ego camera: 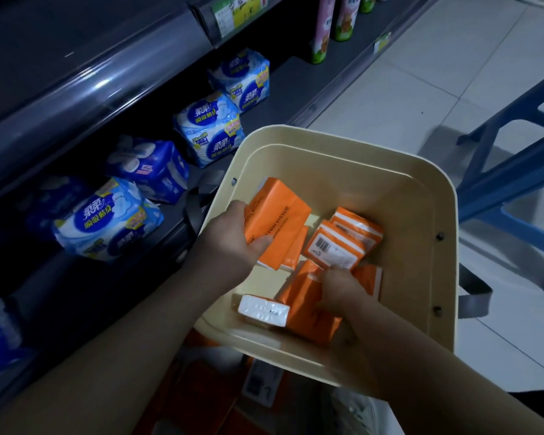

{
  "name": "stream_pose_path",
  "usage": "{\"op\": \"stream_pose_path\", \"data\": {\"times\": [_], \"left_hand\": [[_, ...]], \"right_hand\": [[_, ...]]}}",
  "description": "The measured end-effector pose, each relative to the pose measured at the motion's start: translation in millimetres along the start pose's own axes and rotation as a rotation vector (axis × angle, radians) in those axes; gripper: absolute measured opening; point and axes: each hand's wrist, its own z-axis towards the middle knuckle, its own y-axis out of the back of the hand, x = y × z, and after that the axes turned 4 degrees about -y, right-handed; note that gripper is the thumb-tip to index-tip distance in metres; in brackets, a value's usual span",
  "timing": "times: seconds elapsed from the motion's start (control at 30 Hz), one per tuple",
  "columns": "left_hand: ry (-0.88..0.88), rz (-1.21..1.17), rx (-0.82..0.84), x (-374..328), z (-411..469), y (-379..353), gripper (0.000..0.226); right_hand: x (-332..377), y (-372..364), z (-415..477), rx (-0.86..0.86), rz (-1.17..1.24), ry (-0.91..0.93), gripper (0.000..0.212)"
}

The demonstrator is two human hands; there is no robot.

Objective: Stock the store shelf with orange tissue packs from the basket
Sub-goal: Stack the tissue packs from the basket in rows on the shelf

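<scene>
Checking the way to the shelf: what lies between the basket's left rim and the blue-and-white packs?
Head view: the basket's dark grey handle hangs there, over the dark shelf board; the blue-and-white packs lie beyond it.

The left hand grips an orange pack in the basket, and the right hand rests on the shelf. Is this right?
Not fully. The right hand is not on the shelf: the head view shows it in the basket too, gripping a second orange pack. The left hand grips an orange pack there, as you say.
</scene>
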Motion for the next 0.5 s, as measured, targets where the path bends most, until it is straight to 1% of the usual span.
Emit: {"op": "stream_pose_path", "data": {"times": [0.07,0.2,0.23,0.3,0.33,0.5], "left_hand": [[0.0,-0.004,-0.004,2.0,0.5,1.7,0.04],[0.009,0.013,-0.029,-2.6,0.0,13.8,0.044],[0.007,0.016,-0.041,-5.0,-0.8,19.1,0.043],[-0.008,0.01,-0.065,-10.4,-3.5,32.7,0.041],[-0.022,0.004,-0.08,-13.2,-5.4,41.0,0.04],[-0.064,0.034,-0.198,-25.1,-22.8,91.0,0.035]], "right_hand": [[4.2,3.6,0.6,0.045,0.011,-0.004,0.045],[8.8,23.6,-6.4,0.135,0.041,-0.018,0.046],[9.3,34.1,-9.6,0.122,0.023,-0.015,0.05],[9.8,60.6,-17.9,0.042,-0.045,0.004,0.063],[10.5,75.2,-23.8,0.002,-0.058,0.014,0.066],[23.0,147.7,-64.2,-0.184,-0.064,0.1,0.059]]}}
